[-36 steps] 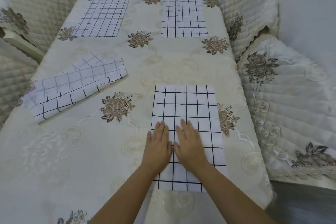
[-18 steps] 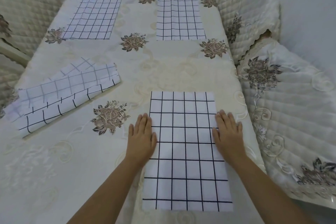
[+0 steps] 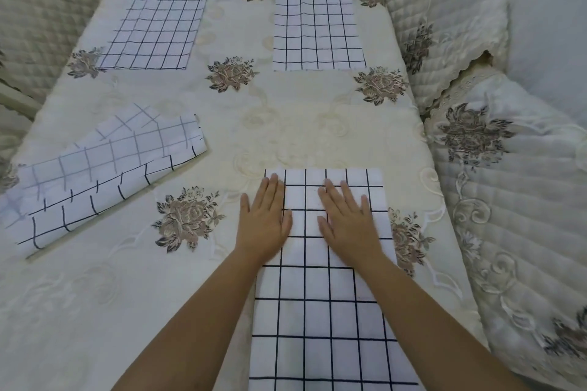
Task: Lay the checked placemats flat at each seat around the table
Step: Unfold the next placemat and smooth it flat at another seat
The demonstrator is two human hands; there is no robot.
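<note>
A white placemat with a dark check (image 3: 317, 311) lies flat at the near right seat. Both my hands press on its far half with straight fingers. My left hand (image 3: 265, 219) lies over the mat's left edge, partly on the tablecloth. My right hand (image 3: 347, 219) rests palm down on the mat near its right side. Two more checked placemats lie flat at the far end, one at the far left (image 3: 155, 30) and one at the far right (image 3: 317, 30). At the left edge lies a folded pile of checked placemats (image 3: 101, 178), askew.
The table wears a cream tablecloth (image 3: 286, 124) with embroidered brown flowers. Quilted cream chair covers stand at the right (image 3: 508, 200), far right (image 3: 444, 25) and far left (image 3: 41, 25). The right chair sits close to the table's edge.
My hands slid from the mat's two side edges inward and farther up it. One second ago they lay side by side nearer its middle. The view has shifted closer.
</note>
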